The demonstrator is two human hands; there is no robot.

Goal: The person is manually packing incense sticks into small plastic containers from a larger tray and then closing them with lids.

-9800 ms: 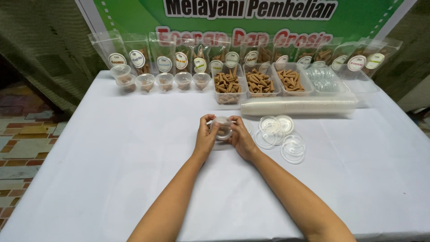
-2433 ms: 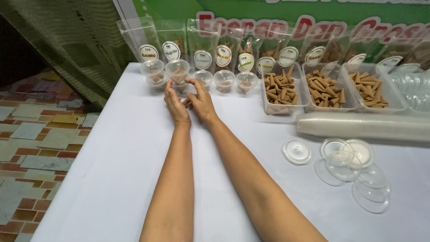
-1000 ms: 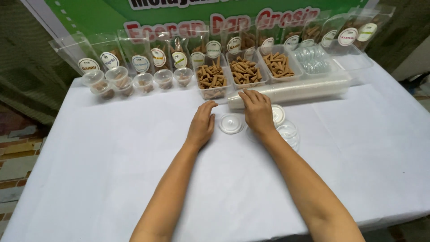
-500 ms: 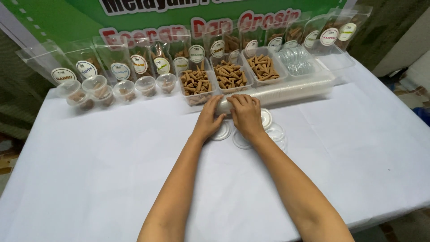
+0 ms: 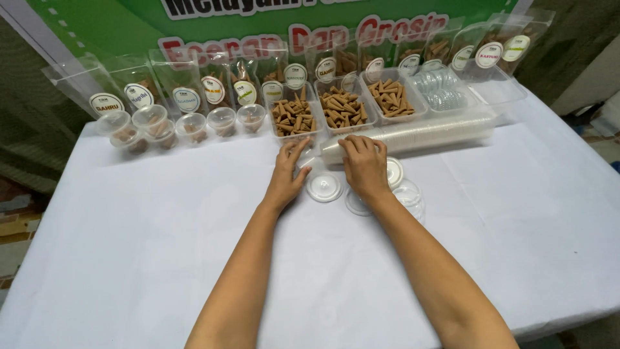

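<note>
Labelled pouches point(image 5: 194, 87) behind filled small cups point(image 5: 192, 127); green banner point(image 5: 103, 19) above.

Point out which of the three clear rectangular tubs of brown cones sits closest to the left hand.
The leftmost clear tub of brown cones. The left hand reaches up to its front wall, while the middle tub and rightmost tub stand farther right.

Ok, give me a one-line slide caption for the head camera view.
Left hand and right hand reach the sleeve of stacked clear cups, loose lids beside them.
</note>
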